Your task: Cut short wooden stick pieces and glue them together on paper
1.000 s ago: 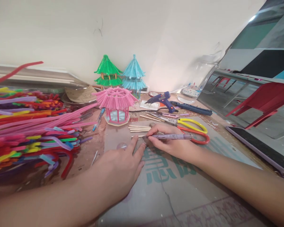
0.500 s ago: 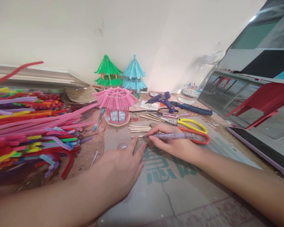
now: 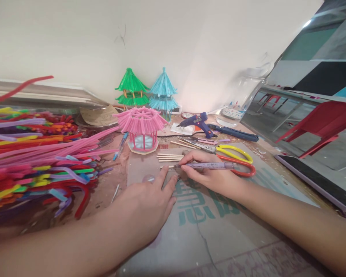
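My right hand is closed on a slim pale purple pen. Its tip, partly hidden, meets a thin wooden stick lying on the board. From the left, my left hand rests flat, its index fingertip on that stick and its fingers stretched out. Just beyond lie several more wooden sticks, side by side. A small pavilion with a pink pipe-cleaner roof stands behind the hands. Scissors with yellow and red handles lie beyond my right hand.
Bundles of pipe cleaners cover the left side. Green and blue towers stand by the wall. At the back right are a blue glue gun and a clear jar. A phone lies at the right edge.
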`<state>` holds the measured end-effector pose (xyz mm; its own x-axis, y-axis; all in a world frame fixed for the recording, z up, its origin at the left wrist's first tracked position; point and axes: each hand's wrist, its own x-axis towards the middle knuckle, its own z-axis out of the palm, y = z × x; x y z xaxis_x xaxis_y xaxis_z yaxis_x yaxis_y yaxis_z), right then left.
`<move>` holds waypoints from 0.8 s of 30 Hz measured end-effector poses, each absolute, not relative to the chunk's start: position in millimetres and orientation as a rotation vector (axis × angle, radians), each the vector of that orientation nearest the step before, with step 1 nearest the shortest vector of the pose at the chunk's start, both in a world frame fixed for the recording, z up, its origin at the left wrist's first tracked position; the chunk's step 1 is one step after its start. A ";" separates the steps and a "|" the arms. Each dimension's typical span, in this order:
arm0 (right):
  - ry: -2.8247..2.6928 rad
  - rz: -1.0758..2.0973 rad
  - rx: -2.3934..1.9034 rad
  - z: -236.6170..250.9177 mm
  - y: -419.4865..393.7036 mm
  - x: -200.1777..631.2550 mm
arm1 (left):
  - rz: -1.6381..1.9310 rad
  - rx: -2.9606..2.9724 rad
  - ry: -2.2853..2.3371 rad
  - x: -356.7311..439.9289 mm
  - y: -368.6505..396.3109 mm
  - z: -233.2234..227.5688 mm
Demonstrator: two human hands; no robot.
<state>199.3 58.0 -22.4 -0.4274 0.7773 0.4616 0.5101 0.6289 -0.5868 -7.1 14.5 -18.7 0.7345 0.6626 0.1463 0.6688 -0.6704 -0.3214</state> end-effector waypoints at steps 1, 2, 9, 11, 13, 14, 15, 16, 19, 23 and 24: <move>-2.120 0.468 -1.005 -22.3 58.0 199.3 | -0.008 -2.578 -1.024 -7.1 14.6 -18.7; -2.121 0.467 -1.008 -22.2 57.9 199.4 | 0.011 -2.570 -1.020 -7.0 14.7 -18.6; -2.115 0.495 -0.985 -21.8 57.4 198.9 | 0.010 -2.552 -1.014 -6.0 14.2 -17.1; -2.117 0.489 -0.983 -21.9 57.4 198.8 | -0.010 -2.559 -1.025 -6.3 14.1 -16.8; -2.117 0.489 -0.983 -21.8 57.5 198.7 | -0.001 -2.565 -1.031 -6.3 14.0 -16.4; -2.116 0.490 -0.983 -21.8 57.6 198.6 | 0.011 -2.565 -1.031 -6.3 14.0 -16.1; -2.116 0.491 -0.985 -21.7 57.7 198.6 | 0.026 -2.564 -1.032 -6.2 14.0 -15.8; -2.117 0.492 -0.987 -21.7 57.8 198.5 | 0.039 -2.562 -1.030 -6.0 14.0 -15.5; -2.125 0.480 -0.977 -22.1 58.2 198.6 | 0.046 -2.558 -1.007 -5.7 13.8 -15.0; -2.136 0.446 -0.964 -23.0 58.8 199.1 | 0.033 -2.548 -1.008 -5.8 14.5 -15.8; -2.139 0.440 -0.964 -23.1 59.0 199.2 | 0.033 -2.548 -1.011 -5.9 14.8 -16.2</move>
